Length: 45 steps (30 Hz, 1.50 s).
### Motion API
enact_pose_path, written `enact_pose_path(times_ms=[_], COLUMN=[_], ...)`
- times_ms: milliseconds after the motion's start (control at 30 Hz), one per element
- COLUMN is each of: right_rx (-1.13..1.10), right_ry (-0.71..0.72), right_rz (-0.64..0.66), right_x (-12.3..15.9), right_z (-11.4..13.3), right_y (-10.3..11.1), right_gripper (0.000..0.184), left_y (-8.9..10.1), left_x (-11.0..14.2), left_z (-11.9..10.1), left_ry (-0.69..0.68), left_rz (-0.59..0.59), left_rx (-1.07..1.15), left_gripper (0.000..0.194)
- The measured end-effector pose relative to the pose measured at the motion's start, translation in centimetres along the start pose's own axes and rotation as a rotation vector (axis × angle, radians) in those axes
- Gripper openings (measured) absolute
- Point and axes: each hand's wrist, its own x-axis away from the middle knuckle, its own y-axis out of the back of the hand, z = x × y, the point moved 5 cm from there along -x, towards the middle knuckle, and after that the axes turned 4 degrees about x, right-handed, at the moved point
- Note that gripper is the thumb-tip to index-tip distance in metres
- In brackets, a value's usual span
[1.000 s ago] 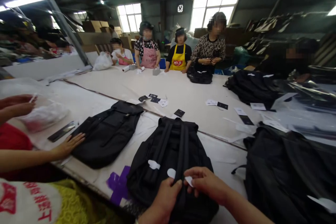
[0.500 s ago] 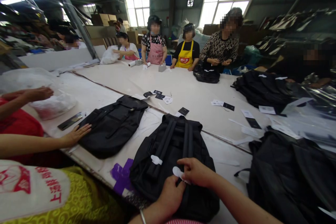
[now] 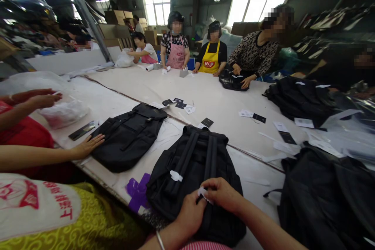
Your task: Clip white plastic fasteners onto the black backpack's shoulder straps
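Observation:
A black backpack (image 3: 187,191) lies in front of me with its two shoulder straps facing up. My left hand (image 3: 190,211) is closed at the right strap's lower part, its thumb and fingertips against a small white piece (image 3: 202,192), perhaps paper or foam. From the other side my right hand (image 3: 222,196) pinches the same white piece, fingers bent around it. A similar white piece (image 3: 176,175) is wrapped around the end of the left strap. My hands partly hide the right strap and the piece on it.
Left of my backpack another black backpack (image 3: 129,136) lies under a co-worker's hand (image 3: 88,146). More black backpacks (image 3: 325,199) lie to the right. Dark hang tags (image 3: 207,122) and white slips are scattered on the table (image 3: 152,90). Purple tape (image 3: 137,193) sticks to the near edge. Several people stand across.
My right index finger, stretched out before, has bent down onto the white piece, which is now folded between both hands. Across the table, a person in a patterned top has leaned over a black bag.

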Motion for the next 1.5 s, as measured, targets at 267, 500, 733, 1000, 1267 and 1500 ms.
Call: enact_pose_path(times_ms=[267,500,733,1000,1267,1500], right_rx=[-0.037,-0.096,-0.145,0.173,0.019,0.107], right_ry=[-0.073,-0.05,-0.05,0.071,-0.017,-0.085], right_rz=[-0.021,0.03,-0.03,-0.175,-0.058,-0.09], right_x=[-0.2,-0.4,-0.9,-1.2,-0.8,-1.4], right_z=[-0.7,-0.4,-1.3,-0.9,-1.2,-1.4], right_y=[-0.1,-0.5,-0.3,-0.3,0.2,0.1], right_gripper=[0.035,0.026,0.027,0.016,0.033,0.031], left_y=[-0.1,-0.1,-0.2,-0.1,-0.3,-0.3], left_x=[-0.3,0.0,-0.2,-0.1,0.0,0.2], left_z=[0.9,0.4,0.9,0.3,-0.2,-0.2], left_ry=[0.07,0.069,0.07,0.025,0.042,0.117], left_rz=[0.032,0.03,0.028,0.012,0.042,0.05], left_rx=[0.13,0.131,0.124,0.011,0.104,0.144], left_gripper=[0.035,0.039,0.039,0.034,0.036,0.037])
